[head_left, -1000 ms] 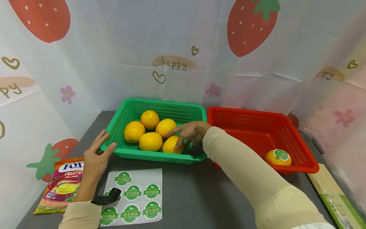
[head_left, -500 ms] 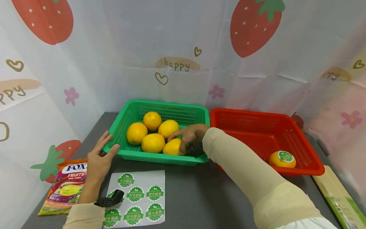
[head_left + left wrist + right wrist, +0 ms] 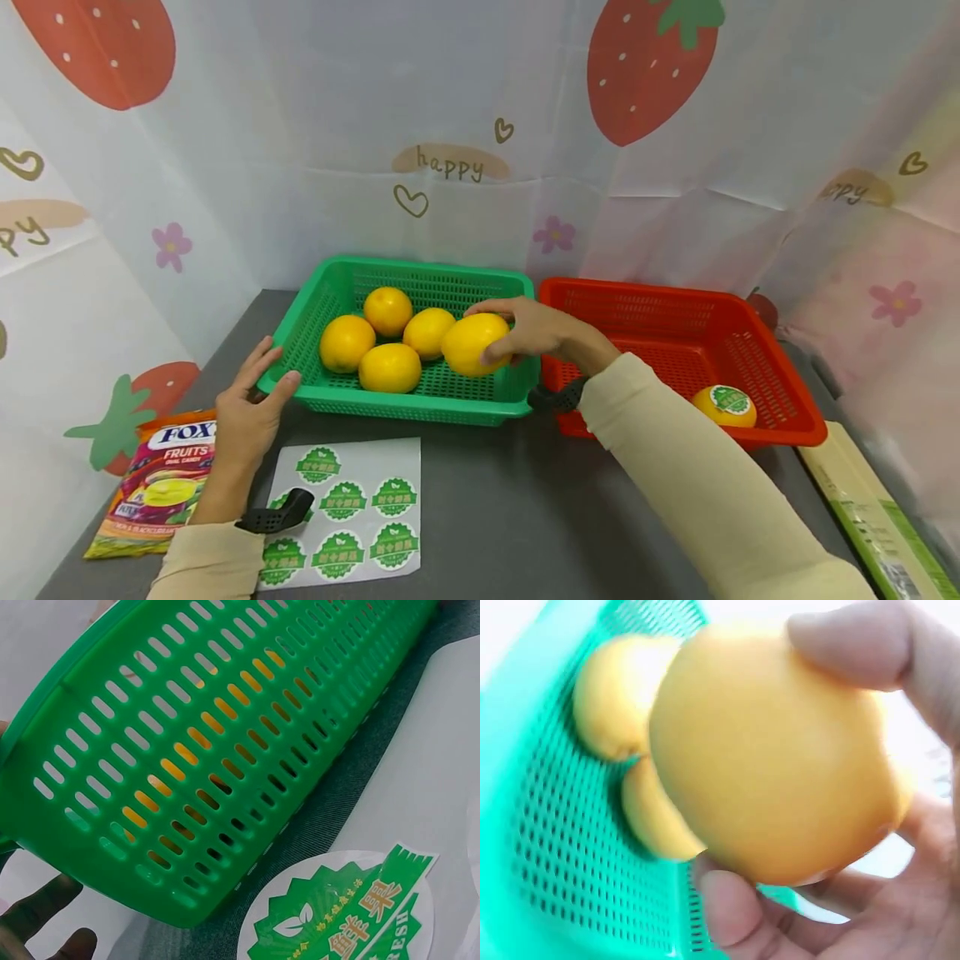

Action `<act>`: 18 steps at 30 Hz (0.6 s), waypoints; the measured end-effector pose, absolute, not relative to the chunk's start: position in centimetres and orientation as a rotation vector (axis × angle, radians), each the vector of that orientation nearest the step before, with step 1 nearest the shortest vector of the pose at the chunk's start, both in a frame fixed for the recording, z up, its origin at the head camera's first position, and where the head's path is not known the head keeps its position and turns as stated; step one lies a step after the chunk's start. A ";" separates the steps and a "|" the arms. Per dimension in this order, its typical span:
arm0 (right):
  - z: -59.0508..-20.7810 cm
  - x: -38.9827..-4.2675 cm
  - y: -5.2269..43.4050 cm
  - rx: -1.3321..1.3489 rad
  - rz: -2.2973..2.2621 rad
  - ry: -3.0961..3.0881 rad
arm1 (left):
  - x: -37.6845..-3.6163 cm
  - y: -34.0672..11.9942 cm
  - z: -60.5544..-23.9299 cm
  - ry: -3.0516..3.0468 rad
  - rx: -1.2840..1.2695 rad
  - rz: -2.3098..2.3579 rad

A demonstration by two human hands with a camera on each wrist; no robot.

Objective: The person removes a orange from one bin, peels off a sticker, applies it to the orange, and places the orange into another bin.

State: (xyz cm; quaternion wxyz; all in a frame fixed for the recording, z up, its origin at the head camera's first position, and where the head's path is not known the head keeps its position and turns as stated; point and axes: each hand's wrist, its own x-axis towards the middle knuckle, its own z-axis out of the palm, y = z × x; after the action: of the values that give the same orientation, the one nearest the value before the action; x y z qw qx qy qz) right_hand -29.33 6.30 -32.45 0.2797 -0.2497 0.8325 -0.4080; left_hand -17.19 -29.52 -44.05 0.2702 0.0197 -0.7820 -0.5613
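Your right hand (image 3: 532,329) is curled round an orange (image 3: 772,757), which sits over the green basket (image 3: 408,407), toward 3 o'clock from that basket's middle and apparently clear of its floor. In the right wrist view your thumb presses at the fruit's 1 o'clock and a fingertip supports it near 7 o'clock. Expect it to be fairly heavy for its size, firm with a slight give in the rind, and not fragile, though a hard squeeze could bruise it. The smooth skin may turn or slip, so keep thumb and fingers opposed across the widest part, leaving the face away from the palm bare. Your left hand (image 3: 251,408) has thumb and fingers apart at the basket's 8 o'clock corner; you cannot tell how firmly it bears on the rim. Four other oranges (image 3: 389,368) lie close together from the basket's middle toward 9 o'clock, likely to roll if nudged. The sticker sheet (image 3: 375,462) lies at 7 o'clock from the basket.
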 end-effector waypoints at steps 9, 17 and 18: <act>-35.4 -20.1 12.8 -0.857 -1.746 2.206 | -17.9 -29.9 -45.1 -2.125 0.055 -1.471; -40.5 -13.9 15.2 -0.869 -1.850 2.254 | -17.7 -29.8 -45.1 -2.100 0.034 -1.457; -41.1 -13.5 15.3 -0.845 -1.825 2.284 | -17.6 -29.8 -45.1 -2.095 0.033 -1.458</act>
State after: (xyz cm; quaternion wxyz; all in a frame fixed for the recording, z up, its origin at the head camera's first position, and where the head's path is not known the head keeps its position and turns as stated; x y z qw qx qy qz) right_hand -13.52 15.34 -41.12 0.0490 -0.2773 0.7495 -0.5991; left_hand -17.62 -29.80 -45.10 0.2902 0.0124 -0.7855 -0.5464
